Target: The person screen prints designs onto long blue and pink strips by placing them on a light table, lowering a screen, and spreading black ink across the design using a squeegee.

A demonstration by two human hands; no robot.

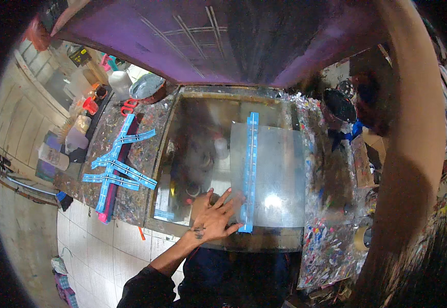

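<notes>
My left hand (215,220) lies flat on the glass panel (197,138) with its fingers spread. Its thumb reaches the lower end of a long blue tape strip (251,169) with dark and white marks. That strip runs along a translucent sheet (280,174) on the glass. On the right, my right forearm (413,113) rises large and close past the picture's upper edge; its hand is out of sight. A dark wood-edged frame with a purple screen (295,31) stands tilted up over the far side of the glass.
Several blue strips (110,164) cross a pink bar (106,205) on the paint-spattered table (326,246). Red-handled scissors (129,106) and a grey-filled bowl (147,86) sit far left. A dark bowl (339,105) and a tape roll (362,238) are at right.
</notes>
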